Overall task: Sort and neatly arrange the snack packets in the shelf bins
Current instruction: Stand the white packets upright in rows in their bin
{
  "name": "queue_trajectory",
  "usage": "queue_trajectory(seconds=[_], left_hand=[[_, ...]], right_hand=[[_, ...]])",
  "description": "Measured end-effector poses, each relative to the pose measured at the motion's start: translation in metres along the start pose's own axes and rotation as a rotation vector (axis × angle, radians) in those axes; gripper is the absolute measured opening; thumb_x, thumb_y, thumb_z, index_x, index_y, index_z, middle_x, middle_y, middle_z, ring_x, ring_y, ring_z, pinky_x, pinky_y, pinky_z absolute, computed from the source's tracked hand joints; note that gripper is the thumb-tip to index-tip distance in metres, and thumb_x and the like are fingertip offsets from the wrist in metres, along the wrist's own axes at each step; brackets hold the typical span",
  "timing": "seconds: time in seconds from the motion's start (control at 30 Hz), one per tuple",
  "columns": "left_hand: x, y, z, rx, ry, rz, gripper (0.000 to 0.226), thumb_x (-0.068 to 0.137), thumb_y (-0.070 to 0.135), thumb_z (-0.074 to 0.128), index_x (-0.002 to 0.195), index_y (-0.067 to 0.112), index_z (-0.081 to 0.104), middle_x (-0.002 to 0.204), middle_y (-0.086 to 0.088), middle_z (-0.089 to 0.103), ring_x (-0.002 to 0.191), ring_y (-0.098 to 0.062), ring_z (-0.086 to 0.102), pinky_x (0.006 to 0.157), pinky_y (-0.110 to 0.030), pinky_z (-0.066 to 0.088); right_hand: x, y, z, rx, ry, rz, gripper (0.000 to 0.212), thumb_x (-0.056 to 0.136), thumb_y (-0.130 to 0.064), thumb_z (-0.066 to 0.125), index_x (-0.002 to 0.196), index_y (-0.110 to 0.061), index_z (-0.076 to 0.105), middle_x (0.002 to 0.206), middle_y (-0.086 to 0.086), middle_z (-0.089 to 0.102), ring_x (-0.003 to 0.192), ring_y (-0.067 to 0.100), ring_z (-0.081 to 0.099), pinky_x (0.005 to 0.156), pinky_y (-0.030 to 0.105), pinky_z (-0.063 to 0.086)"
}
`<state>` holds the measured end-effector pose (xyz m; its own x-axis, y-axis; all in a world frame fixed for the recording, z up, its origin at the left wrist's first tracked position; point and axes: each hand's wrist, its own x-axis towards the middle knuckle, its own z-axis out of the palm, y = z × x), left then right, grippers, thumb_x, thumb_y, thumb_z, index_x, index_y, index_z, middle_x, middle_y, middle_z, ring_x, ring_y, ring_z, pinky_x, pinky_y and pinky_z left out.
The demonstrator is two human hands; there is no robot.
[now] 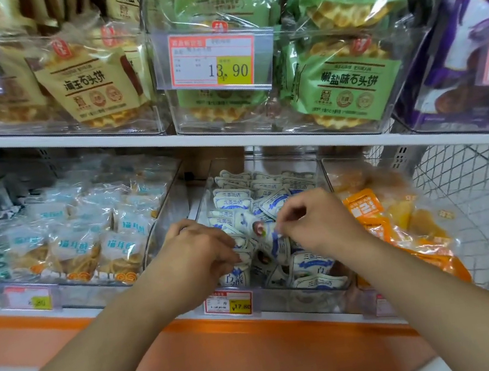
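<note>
A clear plastic bin [318,171] on the lower shelf holds several small white-and-blue snack packets [311,267]; those at the back stand in rows, those at the front lie jumbled. My left hand [196,252] reaches into the bin's left side, its fingers curled on white-and-blue packets near the front. My right hand [314,219] pinches the edge of one white-and-blue packet [271,238] lifted a little above the pile at the bin's middle.
Left bin holds pale blue pastry packets [79,249]; right bin holds orange packets [366,209]. Upper shelf bins carry beige [91,87], green [345,83] and purple [468,43] bags. Price tags [230,303] hang on the bin fronts. A wire basket [474,200] stands at right.
</note>
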<state>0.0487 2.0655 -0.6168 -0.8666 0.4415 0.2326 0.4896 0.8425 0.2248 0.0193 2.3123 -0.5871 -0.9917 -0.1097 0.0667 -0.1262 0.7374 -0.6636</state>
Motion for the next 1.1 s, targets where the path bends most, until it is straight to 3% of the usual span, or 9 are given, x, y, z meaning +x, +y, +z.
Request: queue_trajectory(seconds=[0.2,0.27,0.4,0.5,0.6,0.73,0.83,0.93,1.1], left_hand=[[0.000,0.005,0.002,0.058,-0.077,-0.110,0.012,0.086,0.039,0.076,0.093,0.048,0.078,0.133,0.030,0.057,0.135,0.005,0.035,0.114,-0.036,0.001],[-0.001,0.008,-0.005,0.074,-0.114,-0.132,0.015,0.088,0.048,0.071,0.103,0.048,0.076,0.139,0.031,0.051,0.138,0.005,0.030,0.117,-0.037,-0.001],[-0.005,0.025,-0.027,-0.224,-0.024,-0.248,0.054,0.078,0.078,0.064,0.122,0.046,0.065,0.127,0.034,0.055,0.126,0.007,0.045,0.114,-0.030,0.030],[-0.003,0.046,-0.041,-0.684,0.114,-0.346,0.029,0.085,0.051,0.074,0.111,0.039,0.070,0.109,0.030,0.070,0.106,0.013,0.061,0.089,-0.017,0.047],[-0.001,0.052,-0.046,-0.934,0.190,-0.393,0.019,0.088,0.017,0.078,0.104,0.025,0.073,0.088,0.000,0.079,0.089,-0.018,0.075,0.086,-0.040,0.061],[-0.003,0.037,-0.044,-0.621,0.229,-0.417,0.016,0.086,0.022,0.081,0.088,0.032,0.068,0.075,0.003,0.070,0.067,-0.013,0.068,0.062,-0.035,0.059],[-0.006,0.030,-0.039,-0.458,0.201,-0.426,0.016,0.087,0.029,0.080,0.086,0.035,0.065,0.075,0.017,0.069,0.070,-0.002,0.066,0.063,-0.030,0.055],[-0.006,0.024,-0.035,-0.389,0.190,-0.448,0.016,0.087,0.033,0.079,0.086,0.037,0.064,0.078,0.024,0.068,0.073,0.003,0.064,0.062,-0.027,0.052],[-0.002,0.013,-0.035,-0.382,0.235,-0.451,0.016,0.088,0.033,0.078,0.086,0.038,0.063,0.075,0.017,0.070,0.074,0.004,0.063,0.062,-0.022,0.047]], right_hand=[[-0.017,0.003,-0.025,0.129,0.182,-0.005,0.020,0.088,-0.017,0.083,0.070,-0.026,0.078,0.073,-0.018,0.074,0.070,0.001,0.068,0.066,0.023,0.051],[-0.023,0.002,-0.029,0.202,0.196,0.000,0.020,0.087,-0.015,0.084,0.070,-0.025,0.079,0.074,-0.015,0.075,0.073,0.006,0.072,0.073,0.034,0.059],[-0.030,-0.001,-0.035,0.491,0.232,-0.011,0.017,0.085,-0.003,0.083,0.074,-0.016,0.082,0.075,0.001,0.078,0.072,0.020,0.076,0.071,0.042,0.064],[-0.037,-0.007,-0.029,0.654,0.147,-0.025,0.010,0.084,0.001,0.083,0.080,-0.008,0.082,0.082,0.007,0.078,0.074,0.023,0.077,0.072,0.036,0.064],[-0.035,-0.004,-0.024,0.538,0.031,-0.070,0.011,0.086,-0.004,0.083,0.088,-0.015,0.082,0.087,0.002,0.079,0.082,0.018,0.077,0.077,0.030,0.061],[-0.024,0.007,-0.021,0.105,-0.103,-0.115,0.033,0.098,-0.018,0.072,0.127,-0.033,0.070,0.118,-0.019,0.070,0.111,-0.001,0.063,0.096,0.025,0.052],[-0.015,0.006,-0.008,0.005,-0.250,-0.053,0.039,0.106,-0.023,0.060,0.143,-0.033,0.059,0.132,-0.014,0.066,0.104,0.005,0.064,0.076,0.018,0.048],[-0.003,0.002,0.005,-0.067,-0.208,-0.047,0.023,0.106,-0.027,0.059,0.126,-0.026,0.072,0.120,-0.003,0.074,0.096,0.015,0.072,0.073,0.022,0.055],[0.020,0.001,0.017,-0.180,-0.150,-0.018,0.015,0.095,-0.015,0.074,0.105,-0.023,0.081,0.095,-0.007,0.074,0.080,0.002,0.066,0.050,0.001,0.039]])
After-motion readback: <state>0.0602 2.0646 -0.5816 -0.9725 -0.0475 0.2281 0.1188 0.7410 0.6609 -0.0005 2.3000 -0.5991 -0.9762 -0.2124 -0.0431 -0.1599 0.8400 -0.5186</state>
